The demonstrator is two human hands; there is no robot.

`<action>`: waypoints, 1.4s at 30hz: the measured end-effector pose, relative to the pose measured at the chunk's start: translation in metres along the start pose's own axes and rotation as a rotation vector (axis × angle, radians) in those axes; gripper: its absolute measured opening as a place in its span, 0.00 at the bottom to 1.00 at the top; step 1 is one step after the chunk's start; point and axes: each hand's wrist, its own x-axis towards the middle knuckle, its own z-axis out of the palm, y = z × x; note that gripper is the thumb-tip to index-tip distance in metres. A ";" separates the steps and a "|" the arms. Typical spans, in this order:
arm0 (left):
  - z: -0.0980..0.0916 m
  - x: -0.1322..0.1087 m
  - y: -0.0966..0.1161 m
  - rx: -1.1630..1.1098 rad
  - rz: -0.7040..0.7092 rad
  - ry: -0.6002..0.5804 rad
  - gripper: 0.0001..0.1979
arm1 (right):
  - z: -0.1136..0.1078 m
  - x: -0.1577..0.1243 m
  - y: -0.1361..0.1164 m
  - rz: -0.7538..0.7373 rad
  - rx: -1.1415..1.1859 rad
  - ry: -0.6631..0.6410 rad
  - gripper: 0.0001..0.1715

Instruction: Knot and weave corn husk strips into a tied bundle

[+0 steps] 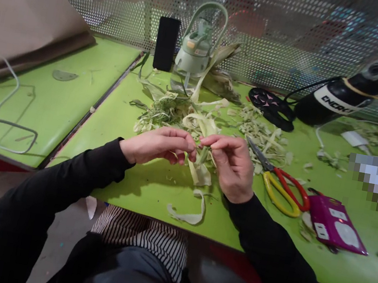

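Between fingers (224, 143), pale green strip (203, 155)

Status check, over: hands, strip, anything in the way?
Left fingers and right fingers close together at green strip, grip unclear. Leafy scraps heaped just beyond. Scissors lie off right, not blocking.

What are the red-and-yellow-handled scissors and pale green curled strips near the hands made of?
Scissors: grey blades, probably metal, dully shining; handles likely plastic, smooth and evenly bright. Strips: seemingly plant leaf or husk, mostly matte, being thin, curled, uneven.
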 end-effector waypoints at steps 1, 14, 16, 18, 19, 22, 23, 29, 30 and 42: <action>0.001 0.000 0.001 -0.015 0.007 0.013 0.05 | 0.000 0.000 -0.001 0.008 0.001 0.007 0.03; 0.007 0.005 -0.007 -0.178 0.283 0.226 0.05 | -0.001 -0.001 0.005 0.036 -0.109 -0.042 0.03; 0.003 0.007 -0.007 -0.203 0.253 0.223 0.04 | -0.001 -0.001 0.006 0.014 -0.148 -0.062 0.04; 0.000 0.009 -0.007 -0.219 0.233 0.193 0.04 | -0.002 0.000 0.006 -0.004 -0.222 -0.071 0.04; -0.002 0.010 -0.008 -0.229 0.229 0.168 0.05 | -0.002 0.001 0.005 0.004 -0.244 -0.076 0.03; -0.006 0.011 -0.010 -0.248 0.182 0.098 0.05 | -0.003 0.003 0.001 0.117 -0.207 -0.104 0.04; -0.006 0.011 -0.011 -0.241 0.153 0.088 0.05 | -0.003 0.004 0.000 0.152 -0.200 -0.115 0.05; -0.002 0.011 -0.012 -0.086 0.053 0.135 0.05 | -0.010 0.010 -0.006 0.134 -0.416 -0.095 0.09; -0.001 0.011 -0.011 -0.047 0.054 0.136 0.03 | -0.011 0.010 -0.006 0.139 -0.423 -0.088 0.10; 0.009 0.013 -0.022 0.317 0.202 0.126 0.08 | -0.006 0.007 -0.013 0.395 -0.118 -0.150 0.14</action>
